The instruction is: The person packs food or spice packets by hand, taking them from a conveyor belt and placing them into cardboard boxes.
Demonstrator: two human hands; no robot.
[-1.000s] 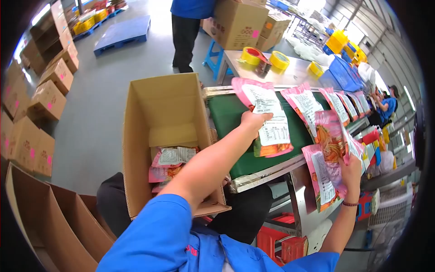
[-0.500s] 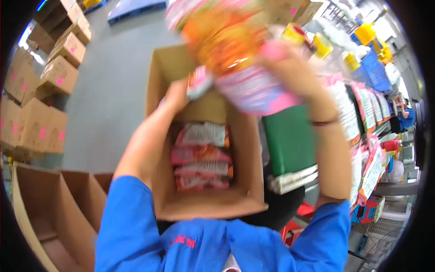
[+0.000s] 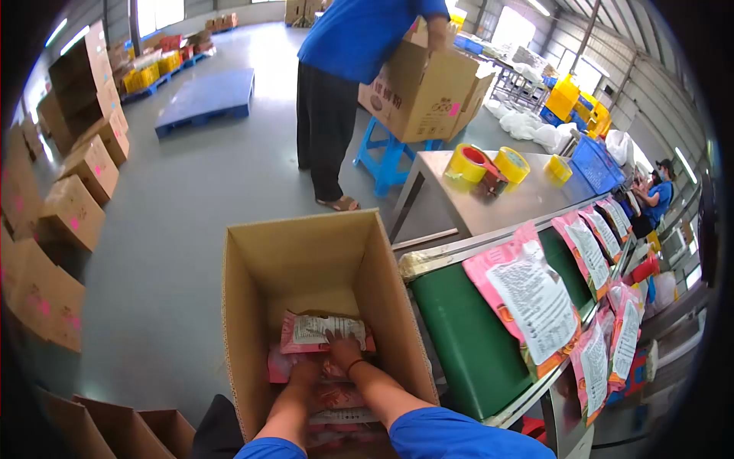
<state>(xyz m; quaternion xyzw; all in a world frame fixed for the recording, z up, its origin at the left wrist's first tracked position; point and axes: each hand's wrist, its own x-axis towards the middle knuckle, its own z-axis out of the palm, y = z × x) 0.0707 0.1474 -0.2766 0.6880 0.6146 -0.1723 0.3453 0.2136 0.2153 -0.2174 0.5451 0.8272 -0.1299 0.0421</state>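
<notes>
Both my hands reach down into an open cardboard box (image 3: 306, 239). My right hand (image 3: 345, 350) rests on a pink food packet (image 3: 310, 330) with a white printed back, its fingers spread over the surface. Just left of it and lower, my left hand (image 3: 306, 372) is among the pink packets; its fingers are hidden. More packets (image 3: 336, 396) lie in a row in the near part of the box, partly covered by my forearms.
A green conveyor belt (image 3: 466, 340) on my right carries several pink packets (image 3: 527, 298). Behind it, tape rolls (image 3: 511, 164) sit on a metal table (image 3: 451, 195). A co-worker (image 3: 336, 92) handles a carton (image 3: 405, 96) on a blue stool (image 3: 382, 157). Cartons (image 3: 73, 210) line the left.
Both hands have come down from above the box into it, and the packets they held up are now inside. The view has tilted up, showing the co-worker.
</notes>
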